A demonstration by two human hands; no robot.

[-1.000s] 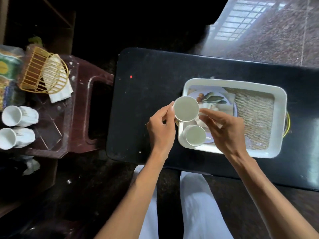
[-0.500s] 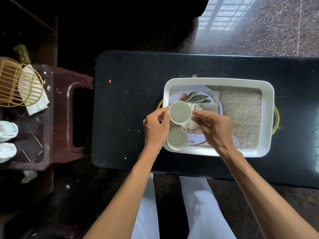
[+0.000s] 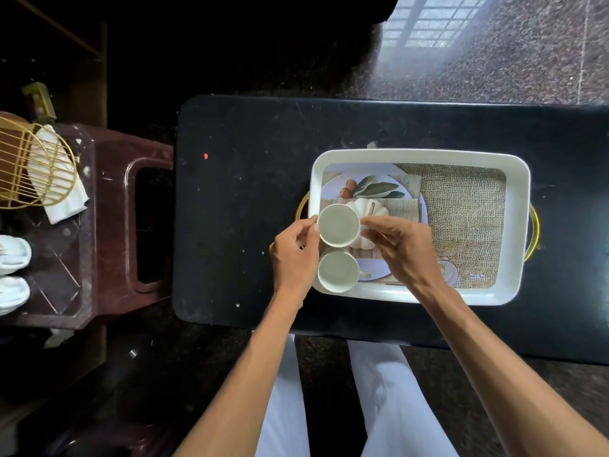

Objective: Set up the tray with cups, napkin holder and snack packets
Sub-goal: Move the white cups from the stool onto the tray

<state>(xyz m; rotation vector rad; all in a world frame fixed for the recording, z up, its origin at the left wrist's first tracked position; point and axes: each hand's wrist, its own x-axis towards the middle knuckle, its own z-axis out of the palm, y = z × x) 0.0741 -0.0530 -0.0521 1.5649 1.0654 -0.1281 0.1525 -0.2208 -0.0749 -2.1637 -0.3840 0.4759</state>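
A white rectangular tray point(image 3: 519, 225) with gold handles and a printed burlap-pattern base lies on the black table point(image 3: 247, 209). Two white cups stand upright at its left end. My left hand point(image 3: 293, 258) and my right hand point(image 3: 402, 249) pinch the farther cup point(image 3: 338, 224) from either side. The nearer cup point(image 3: 337, 272) stands free just below it, in the tray's front left corner. On a brown stool point(image 3: 108, 232) to the left sit a gold wire napkin holder point(image 3: 33, 166) with white napkins and two more white cups point(image 3: 13, 275), cut by the frame edge.
The right half of the tray holds nothing but its printed pattern. The stool has a handle slot on its right side, next to the table's left edge. Speckled stone floor lies behind the table. My white-trousered legs are below the table's near edge.
The cup held in both hands has come down from above the tray's left rim into the tray, just behind the other cup. The camera view shifted right, so the stool slid left.
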